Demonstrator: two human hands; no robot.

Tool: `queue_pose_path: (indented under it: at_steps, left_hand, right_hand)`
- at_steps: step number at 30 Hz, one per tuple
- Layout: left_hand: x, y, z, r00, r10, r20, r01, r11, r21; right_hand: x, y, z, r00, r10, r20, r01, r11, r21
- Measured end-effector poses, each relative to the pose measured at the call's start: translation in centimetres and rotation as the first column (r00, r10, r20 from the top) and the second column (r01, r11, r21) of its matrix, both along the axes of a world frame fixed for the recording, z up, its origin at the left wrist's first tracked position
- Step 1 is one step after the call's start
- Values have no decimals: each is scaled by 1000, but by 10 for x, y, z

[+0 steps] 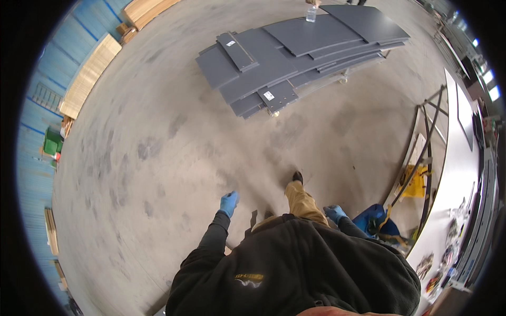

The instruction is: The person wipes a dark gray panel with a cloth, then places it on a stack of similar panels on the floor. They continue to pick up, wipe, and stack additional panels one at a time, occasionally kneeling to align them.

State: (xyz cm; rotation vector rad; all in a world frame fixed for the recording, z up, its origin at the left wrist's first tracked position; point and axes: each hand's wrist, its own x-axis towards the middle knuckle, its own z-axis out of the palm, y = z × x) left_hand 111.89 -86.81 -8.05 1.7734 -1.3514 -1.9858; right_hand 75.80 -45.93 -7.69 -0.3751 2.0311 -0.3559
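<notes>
– Bundle, blue point(375, 211), crumpled: which hand's closer?
– Right hand point(333, 212), easily. Bundle's just to the right of it, past the cuff; the forearm sleeve overlaps its edge from this view. Touching or not, can't tell.
– Long axis?
– Looks left to right, roughly, but it's folded and partly hidden. Don't lock that in.
– Right hand state?
– Gloved, down beside the trousers point(301, 201). Finger gap doesn't show, can't tell if apart or together. Nothing visible sticking out of it.
– Left hand point(229, 204)?
– Well apart from the bundle, over to the left, above bare-looking floor point(158, 179). Gloved, fingers look curled, inner side hidden. Can't tell if they're clamped on anything.
– Next ring out?
– Yellow bag point(415, 181) far of the bundle, by the dark metal frame point(435, 124). White bench point(454, 174) along the right, small loose items toward its near end.
– Far side?
– Stack of grey panels point(279, 66), well apart from both hands, long axis near-left to far-right. Clear container point(311, 15) at its far edge, another person's hand point(314, 2) at the top of that.
– Left edge?
– Blue wall point(79, 39), pale boards point(92, 73) against it. Done.
</notes>
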Motion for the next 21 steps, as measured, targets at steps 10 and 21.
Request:
queue_pose_path:
  at_steps: [10,21]
  left_hand:
    - [-117,2,-13,964,256,70,-257,966,0]
    - [-25,165,-90,266,754,601,-910,403,-102]
  right_hand:
    - [-303,-159,-84,646,763,-17,-760,646,71]
    - [-278,-603,-41,884,435,171,-444,896,15]
